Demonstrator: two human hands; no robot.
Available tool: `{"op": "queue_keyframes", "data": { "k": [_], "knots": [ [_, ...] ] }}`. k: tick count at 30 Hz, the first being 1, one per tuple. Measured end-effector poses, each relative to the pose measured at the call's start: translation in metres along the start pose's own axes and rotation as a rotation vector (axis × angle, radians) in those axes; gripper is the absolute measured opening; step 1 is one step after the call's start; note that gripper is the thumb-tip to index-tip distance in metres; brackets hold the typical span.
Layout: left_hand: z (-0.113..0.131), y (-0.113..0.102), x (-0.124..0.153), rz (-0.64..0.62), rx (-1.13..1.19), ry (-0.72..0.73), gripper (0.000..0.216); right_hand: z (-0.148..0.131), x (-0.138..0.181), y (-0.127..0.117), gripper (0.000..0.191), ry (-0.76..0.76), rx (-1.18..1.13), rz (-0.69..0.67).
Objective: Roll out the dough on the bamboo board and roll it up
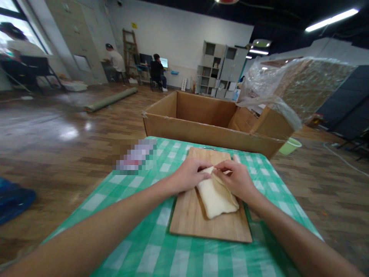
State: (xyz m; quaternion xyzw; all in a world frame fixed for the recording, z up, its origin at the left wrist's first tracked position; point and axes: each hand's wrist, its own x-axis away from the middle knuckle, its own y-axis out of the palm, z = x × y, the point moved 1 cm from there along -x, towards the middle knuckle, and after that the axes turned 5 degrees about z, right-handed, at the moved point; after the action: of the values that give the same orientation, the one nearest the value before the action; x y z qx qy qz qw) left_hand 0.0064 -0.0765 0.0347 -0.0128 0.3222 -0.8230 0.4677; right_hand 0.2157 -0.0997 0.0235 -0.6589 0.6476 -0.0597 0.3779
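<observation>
A pale, folded sheet of dough point(216, 200) lies slantwise on a wooden cutting board point(198, 223). Its right side shows a layered, folded edge. My left hand point(191, 174) grips its upper left edge, with thumb and fingers closed on it. From the other side, my right hand point(235, 177) pinches the far top edge, its fingertips close to those of the left. Part of the dough is hidden under my fingers. Behind my right hand a pale rod-like end point(236, 158) sticks out, mostly covered.
The board rests on a green-and-white checked tablecloth point(141, 234). A blurred-out item point(135, 156) lies at the table's left edge. Beyond the table stands a large cardboard box point(201, 125) with plastic wrap; a green bin point(290, 146) is at right. Several people sit farther back.
</observation>
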Motion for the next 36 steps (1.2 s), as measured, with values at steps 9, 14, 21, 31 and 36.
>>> {"op": "queue_keyframes", "data": {
  "k": [9,14,21,31,36],
  "knots": [
    [-0.009,0.004,0.003,0.028,-0.481,0.121,0.030,-0.009,0.005,-0.001,0.029,-0.348,0.553,-0.225],
    [-0.003,0.005,0.004,-0.003,-0.564,0.090,0.036,-0.024,0.006,0.001,0.030,-0.348,0.742,-0.285],
    [-0.003,0.006,0.006,-0.007,-0.585,0.102,0.034,-0.014,0.007,-0.001,0.032,-0.295,0.581,-0.215],
    [-0.007,0.005,0.006,0.004,-0.521,0.092,0.031,-0.019,0.009,-0.003,0.031,-0.308,0.559,-0.258],
    [-0.008,0.004,0.004,0.006,-0.443,0.073,0.032,-0.004,0.001,-0.002,0.028,-0.154,0.231,-0.189]
  ]
}}
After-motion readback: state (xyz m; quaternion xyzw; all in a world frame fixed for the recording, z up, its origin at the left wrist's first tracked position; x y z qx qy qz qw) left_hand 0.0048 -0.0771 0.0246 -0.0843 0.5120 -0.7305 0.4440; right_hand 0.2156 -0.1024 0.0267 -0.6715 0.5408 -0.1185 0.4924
